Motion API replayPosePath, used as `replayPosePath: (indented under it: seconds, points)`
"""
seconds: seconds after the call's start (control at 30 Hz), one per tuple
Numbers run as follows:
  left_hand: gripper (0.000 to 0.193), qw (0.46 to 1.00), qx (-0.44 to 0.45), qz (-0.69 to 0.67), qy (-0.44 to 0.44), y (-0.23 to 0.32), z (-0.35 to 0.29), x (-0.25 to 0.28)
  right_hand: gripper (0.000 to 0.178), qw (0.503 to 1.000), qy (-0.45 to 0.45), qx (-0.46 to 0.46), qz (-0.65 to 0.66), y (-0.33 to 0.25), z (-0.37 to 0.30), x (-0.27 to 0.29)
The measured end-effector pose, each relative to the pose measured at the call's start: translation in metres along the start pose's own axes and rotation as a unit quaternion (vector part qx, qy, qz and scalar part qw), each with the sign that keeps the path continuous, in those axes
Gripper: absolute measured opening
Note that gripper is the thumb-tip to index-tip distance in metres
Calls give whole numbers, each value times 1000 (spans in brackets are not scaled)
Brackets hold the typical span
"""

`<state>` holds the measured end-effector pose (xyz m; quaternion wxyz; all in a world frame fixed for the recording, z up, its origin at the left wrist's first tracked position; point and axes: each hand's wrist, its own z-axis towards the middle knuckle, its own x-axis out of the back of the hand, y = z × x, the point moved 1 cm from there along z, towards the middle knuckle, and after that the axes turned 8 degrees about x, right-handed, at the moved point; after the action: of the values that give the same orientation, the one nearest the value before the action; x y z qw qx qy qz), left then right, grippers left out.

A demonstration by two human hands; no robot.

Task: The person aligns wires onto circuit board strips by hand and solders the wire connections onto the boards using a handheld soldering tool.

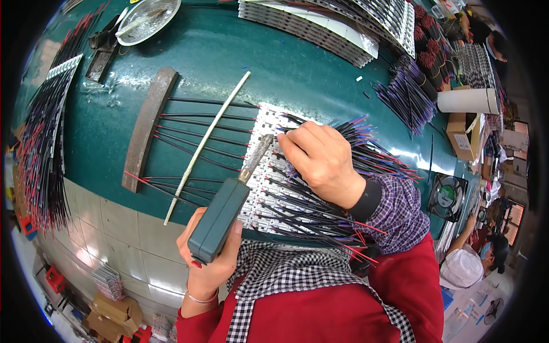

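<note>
My left hand point(213, 254) is wrapped round the green body of a soldering iron point(219, 220). Its grey metal tip reaches up to a white panel of small circuit boards point(266, 121), close to my right fingertips. With thumb and fingers pinched, my right hand point(323, 163) holds a thin wire against the panel; most of that wire is hidden by the fingers. Black wires point(209, 137) run leftward from the panel, beneath a pale thin stick point(209, 136), to a brown bar point(150, 128) lying on them. Many black, red and purple wires point(377, 154) fan out to the right.
A metal dish point(150, 22) and a dark holder point(103, 57) stand at the far left, beside a wired panel point(48, 137). Stacked white panels point(309, 34) lie at the back. Rightward are wire bundles point(406, 97), a white roll point(468, 101), a fan point(448, 196) and another person point(466, 266).
</note>
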<state>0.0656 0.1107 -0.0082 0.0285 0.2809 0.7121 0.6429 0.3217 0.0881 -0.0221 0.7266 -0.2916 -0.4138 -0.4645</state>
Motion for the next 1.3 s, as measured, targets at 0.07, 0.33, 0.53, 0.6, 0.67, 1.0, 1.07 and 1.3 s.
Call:
replayPosePath:
  seconds: [0.07,0.33,0.53,0.6,0.67,1.0,1.07,1.3]
  points:
    - [20,1000,10,4,-4,1,-1,1,17,1000,-3,1,3,-1,1,0]
    - [18,999,-35,9,9,0,2,-1,13,1000,4,6,-9,0,1,-3]
    - [20,996,-76,53,18,-7,-1,3,10,1000,-9,10,-16,-1,2,-2]
    - [20,997,-61,36,27,-7,-6,6,10,1000,-11,9,-19,-1,2,-2]
    - [19,998,-46,18,35,-7,-7,8,10,1000,-7,9,-15,-1,3,-2]
    - [19,998,-59,20,31,-11,-9,5,18,999,-6,-23,23,-1,-1,0]
    - [19,998,-51,22,28,-10,-9,3,18,999,-10,-21,27,-1,-2,0]
    - [18,999,-14,34,-8,-3,-8,4,17,1000,-7,2,0,-3,2,0]
